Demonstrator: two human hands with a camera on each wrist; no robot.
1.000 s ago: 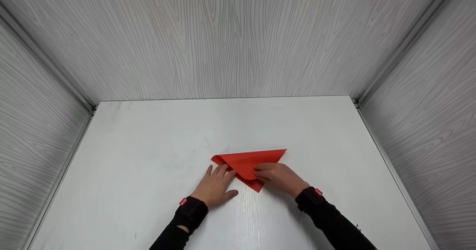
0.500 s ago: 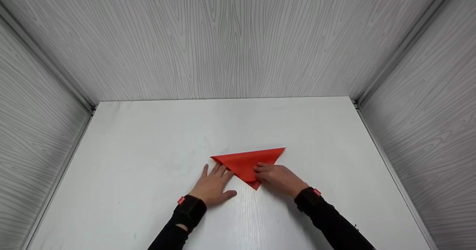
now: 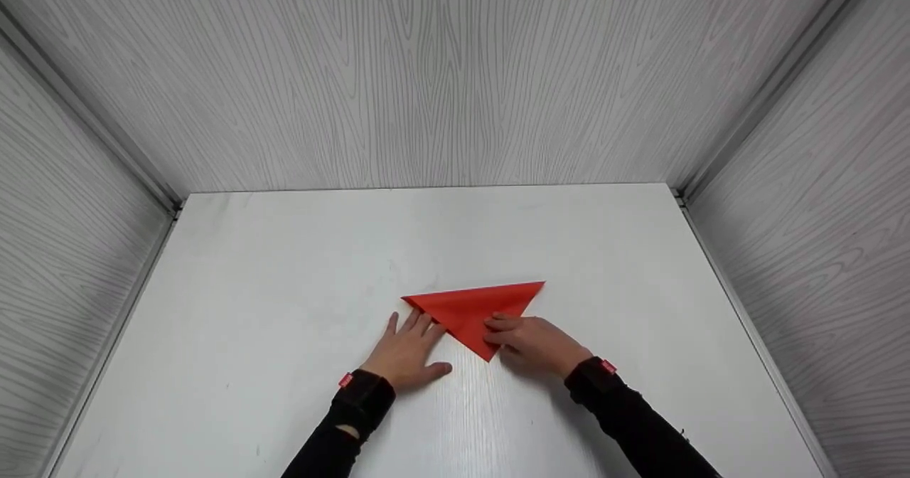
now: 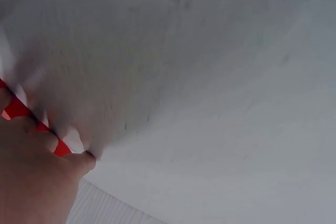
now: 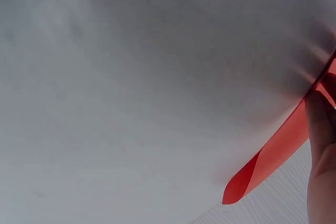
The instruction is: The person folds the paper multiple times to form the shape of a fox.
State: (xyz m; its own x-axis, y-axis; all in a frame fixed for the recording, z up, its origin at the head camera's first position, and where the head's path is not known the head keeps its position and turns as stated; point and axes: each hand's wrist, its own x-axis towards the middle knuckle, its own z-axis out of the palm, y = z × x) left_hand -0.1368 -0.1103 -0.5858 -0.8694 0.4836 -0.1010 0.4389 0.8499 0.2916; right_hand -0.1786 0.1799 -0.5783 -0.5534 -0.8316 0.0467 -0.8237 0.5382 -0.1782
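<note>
A sheet of red paper, folded into a triangle, lies on the white table with its long edge away from me and one corner toward me. My left hand rests flat with spread fingers, their tips at the paper's left slanting edge. Near the close corner, my right hand pinches the paper's right edge with bent fingers on top. In the right wrist view the paper bows up along its fold, and a finger meets its edge. Only a strip of red paper shows past the fingers in the left wrist view.
The white tabletop ends at a grey wood-grain back panel. Similar panels stand at the left and right. Black bands circle both wrists, below dark sleeves.
The paper's upper layer has come down over the near corner, and its curled left tip has flattened. The left hand has shifted slightly; the right has stayed nearly in place.
</note>
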